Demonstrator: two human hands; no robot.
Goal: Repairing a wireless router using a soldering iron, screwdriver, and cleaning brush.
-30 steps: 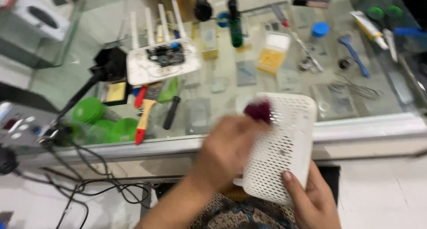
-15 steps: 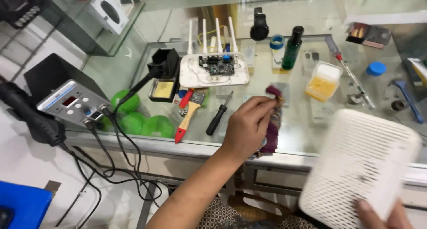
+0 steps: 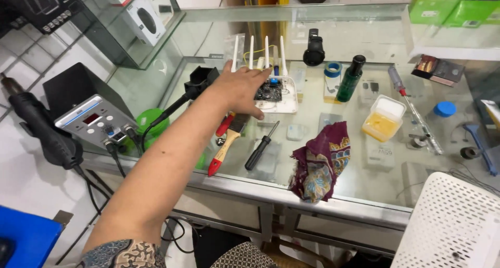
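The left hand [image 3: 240,91] reaches over the opened router [image 3: 275,91], fingers spread wide. Grip its white tray edges, avoiding the bare board and thin antennas. The right hand is out of view.

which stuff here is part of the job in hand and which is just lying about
In hand: left hand reaching onto the opened router base; white perforated cover at lower right.

Lying about: patterned cloth, black screwdriver, paintbrush, yellow tub, green bottle.
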